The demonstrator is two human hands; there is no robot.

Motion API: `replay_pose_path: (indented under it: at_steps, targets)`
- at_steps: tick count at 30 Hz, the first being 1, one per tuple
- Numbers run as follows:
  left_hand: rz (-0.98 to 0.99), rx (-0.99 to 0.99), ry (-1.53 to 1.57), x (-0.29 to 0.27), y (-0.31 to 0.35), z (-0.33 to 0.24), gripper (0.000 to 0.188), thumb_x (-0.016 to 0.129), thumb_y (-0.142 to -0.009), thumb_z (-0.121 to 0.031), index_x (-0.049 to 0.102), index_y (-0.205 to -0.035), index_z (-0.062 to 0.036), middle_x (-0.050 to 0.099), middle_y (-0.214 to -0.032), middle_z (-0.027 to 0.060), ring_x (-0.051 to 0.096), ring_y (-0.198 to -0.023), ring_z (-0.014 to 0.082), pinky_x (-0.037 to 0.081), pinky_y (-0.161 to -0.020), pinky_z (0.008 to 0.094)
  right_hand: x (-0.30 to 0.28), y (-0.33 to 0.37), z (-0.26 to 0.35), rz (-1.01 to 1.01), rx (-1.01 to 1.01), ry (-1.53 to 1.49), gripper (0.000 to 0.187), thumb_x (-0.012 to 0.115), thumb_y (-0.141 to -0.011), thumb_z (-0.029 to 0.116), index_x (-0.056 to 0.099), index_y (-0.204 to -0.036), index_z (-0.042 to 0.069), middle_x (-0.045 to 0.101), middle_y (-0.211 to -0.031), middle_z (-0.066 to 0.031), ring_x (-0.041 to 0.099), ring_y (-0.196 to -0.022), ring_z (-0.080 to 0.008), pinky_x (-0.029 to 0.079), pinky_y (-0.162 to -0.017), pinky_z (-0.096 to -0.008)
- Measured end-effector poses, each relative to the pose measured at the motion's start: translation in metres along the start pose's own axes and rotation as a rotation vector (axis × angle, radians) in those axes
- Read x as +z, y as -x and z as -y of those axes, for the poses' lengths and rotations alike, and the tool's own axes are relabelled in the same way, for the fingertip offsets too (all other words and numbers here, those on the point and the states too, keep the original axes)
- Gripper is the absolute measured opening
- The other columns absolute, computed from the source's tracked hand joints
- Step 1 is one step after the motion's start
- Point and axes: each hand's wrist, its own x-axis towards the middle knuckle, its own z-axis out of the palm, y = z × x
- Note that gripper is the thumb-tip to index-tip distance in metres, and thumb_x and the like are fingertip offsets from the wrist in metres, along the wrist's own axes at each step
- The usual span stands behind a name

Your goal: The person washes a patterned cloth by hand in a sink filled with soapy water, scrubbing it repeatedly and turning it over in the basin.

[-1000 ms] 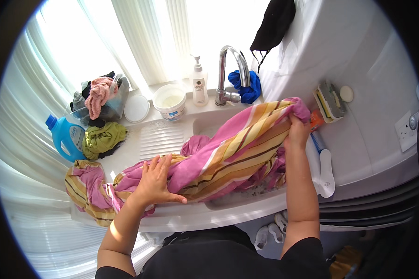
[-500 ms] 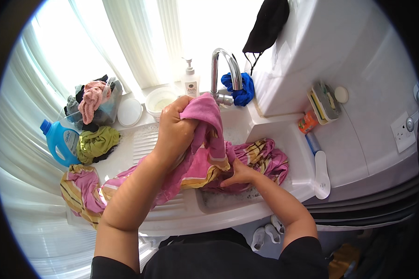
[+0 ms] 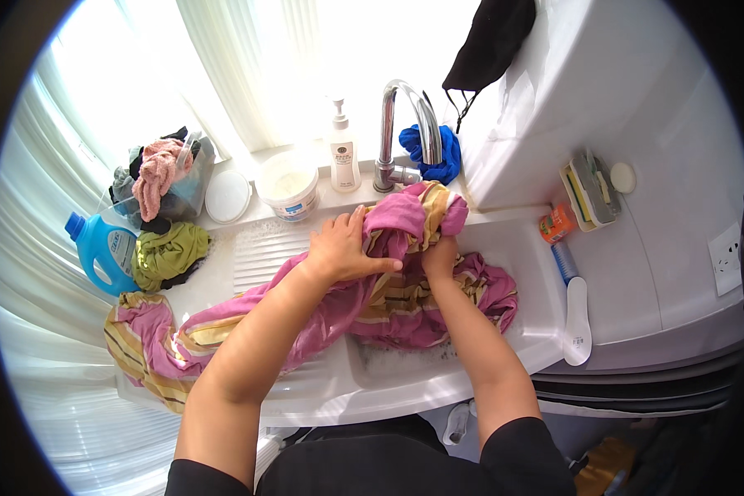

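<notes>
A long pink and yellow striped cloth (image 3: 306, 331), wet-looking and like bedding, stretches from the left end of the washboard into the sink basin. My left hand (image 3: 341, 246) lies against its raised, bunched part, fingers extended and thumb spread apart. On the other side of that bunch, my right hand (image 3: 440, 258) reaches up into the folds and grips the fabric; its fingertips are hidden. The bunch stands just below the chrome faucet (image 3: 388, 132). More cloth lies heaped in the white sink (image 3: 533, 306), with suds near its front wall.
Behind stand a white tub (image 3: 288, 192) and a pump bottle (image 3: 344, 157). On the left are a blue detergent jug (image 3: 103, 252), green cloth (image 3: 169, 255) and a clear bin of laundry (image 3: 192, 194). A brush (image 3: 577, 322) lies on the right rim.
My left hand has lowered and opened from its raised grip on the cloth. My right hand has moved up and away from me, and the bunched cloth now rises nearer the faucet.
</notes>
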Motion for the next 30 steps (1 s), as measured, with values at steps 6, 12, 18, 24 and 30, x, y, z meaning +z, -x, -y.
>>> replay_pose_path:
  at_steps: [6,12,18,24,30]
  targets:
    - [0.362,0.042,-0.319,0.03,0.038,0.016,0.099,0.07,-0.064,-0.065,0.045,-0.136,-0.0014,0.063,-0.113,0.019,0.062,-0.105,0.0339,0.046,-0.092,0.049,0.02,0.038,-0.033,0.945,0.238,0.569,0.031,0.056,-0.08,0.006,0.061,-0.109,-0.003,0.065,-0.11,-0.0266,0.061,-0.1,-0.047,0.048,-0.091,-0.0489]
    - [0.573,-0.136,0.127,0.041,0.011,0.034,0.047,0.061,-0.078,-0.04,0.071,-0.096,0.0013,0.068,-0.1,0.026,0.065,-0.097,0.0398,0.052,-0.086,0.0424,-0.012,-0.016,-0.032,1.645,0.652,0.424,0.031,0.071,-0.079,0.029,0.073,-0.092,0.0,0.071,-0.094,-0.0192,0.07,-0.08,-0.0296,0.054,-0.076,-0.0386]
    - [0.252,-0.135,-0.158,0.069,-0.006,0.011,0.064,0.063,-0.081,-0.05,0.056,-0.13,-0.0073,0.068,-0.101,0.0231,0.067,-0.09,0.0379,0.053,-0.08,0.042,-0.021,-0.024,0.027,1.17,0.13,0.728,0.083,0.07,-0.08,0.048,0.036,-0.147,0.012,0.041,-0.149,-0.0135,0.05,-0.127,-0.0354,0.045,-0.099,-0.0481]
    - [0.564,0.106,-0.477,0.115,0.004,0.004,0.079,0.041,-0.088,-0.067,0.033,-0.151,-0.0203,0.031,-0.154,0.0195,0.029,-0.141,0.0401,0.016,-0.112,0.0605,0.029,0.059,-0.019,1.13,-0.238,0.816,0.086,0.052,-0.089,0.052,0.011,-0.156,0.018,0.017,-0.16,-0.0113,0.013,-0.147,-0.0346,0.018,-0.115,-0.0563]
    - [0.633,0.1,-0.394,0.135,-0.006,0.012,0.073,0.043,-0.089,-0.064,0.042,-0.146,-0.0188,0.042,-0.147,0.017,0.045,-0.13,0.0345,0.032,-0.107,0.0521,0.07,0.038,-0.049,1.717,0.132,0.582,0.079,0.058,-0.082,0.048,0.035,-0.148,0.011,0.042,-0.148,-0.0123,0.043,-0.135,-0.0265,0.037,-0.109,-0.0414]
